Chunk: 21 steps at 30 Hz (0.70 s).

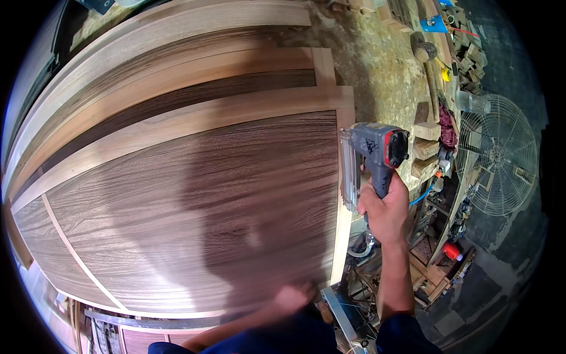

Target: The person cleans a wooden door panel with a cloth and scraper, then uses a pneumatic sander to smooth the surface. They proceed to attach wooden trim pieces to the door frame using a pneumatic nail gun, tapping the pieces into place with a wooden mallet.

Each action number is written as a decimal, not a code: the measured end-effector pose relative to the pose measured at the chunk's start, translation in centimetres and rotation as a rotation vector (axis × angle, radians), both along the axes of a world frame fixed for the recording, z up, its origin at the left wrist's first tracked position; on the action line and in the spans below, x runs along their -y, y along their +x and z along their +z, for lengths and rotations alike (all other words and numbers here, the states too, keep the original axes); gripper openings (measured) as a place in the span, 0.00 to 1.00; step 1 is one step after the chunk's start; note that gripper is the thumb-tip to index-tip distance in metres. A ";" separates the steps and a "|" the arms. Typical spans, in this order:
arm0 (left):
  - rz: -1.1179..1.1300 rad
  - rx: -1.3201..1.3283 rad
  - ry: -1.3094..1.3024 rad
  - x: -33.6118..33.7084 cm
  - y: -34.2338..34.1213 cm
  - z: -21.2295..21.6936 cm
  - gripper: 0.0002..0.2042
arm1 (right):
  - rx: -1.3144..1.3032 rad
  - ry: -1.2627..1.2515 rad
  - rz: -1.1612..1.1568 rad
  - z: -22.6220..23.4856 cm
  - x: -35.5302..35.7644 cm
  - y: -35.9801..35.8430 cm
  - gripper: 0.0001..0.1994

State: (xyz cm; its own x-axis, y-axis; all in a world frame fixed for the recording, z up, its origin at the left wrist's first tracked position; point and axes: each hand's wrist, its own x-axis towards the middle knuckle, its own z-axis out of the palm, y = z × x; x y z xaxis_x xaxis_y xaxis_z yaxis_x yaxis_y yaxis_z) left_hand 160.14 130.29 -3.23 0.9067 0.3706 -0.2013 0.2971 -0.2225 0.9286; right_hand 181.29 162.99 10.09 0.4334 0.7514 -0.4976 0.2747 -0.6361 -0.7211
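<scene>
In my right hand [387,211] is the grip of a dark grey pneumatic nail gun [370,141] with a red ring round its head. The gun is over the right edge of a large wood-grain panel [236,189] with pale wooden strips along its border. A hose fitting shows below the grip. My left hand [293,299] lies low over the panel's near edge, smeared by motion, so its fingers cannot be made out.
Beyond the panel, more framed panels and long boards [194,32] lie on the worn workbench [377,76]. Wood blocks [425,147] and a hammer [425,52] rest along its right side. A wire-caged fan [496,154] stands on the floor at right. A metal bar [340,315] is near my body.
</scene>
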 end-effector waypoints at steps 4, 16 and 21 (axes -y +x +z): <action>-0.043 -0.020 -0.025 -2.0 0.3 2.0 0.14 | 0.052 -0.004 -0.064 0.6 3.0 -0.1 0.15; 0.119 -0.176 -0.037 -1.6 -2.5 9.6 0.19 | 0.008 -0.017 -0.192 5.5 26.3 5.2 0.15; 0.618 -0.274 -0.055 3.4 -6.8 11.9 0.08 | -0.003 0.034 -0.173 4.7 34.7 7.0 0.16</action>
State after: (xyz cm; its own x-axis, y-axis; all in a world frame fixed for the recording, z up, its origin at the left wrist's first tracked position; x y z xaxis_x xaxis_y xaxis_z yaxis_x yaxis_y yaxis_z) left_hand 153.37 126.85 8.67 0.4450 0.7873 -0.4267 0.5806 0.1091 0.8069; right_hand 188.26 128.30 14.80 0.5562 0.6823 -0.4745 0.1611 -0.6487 -0.7438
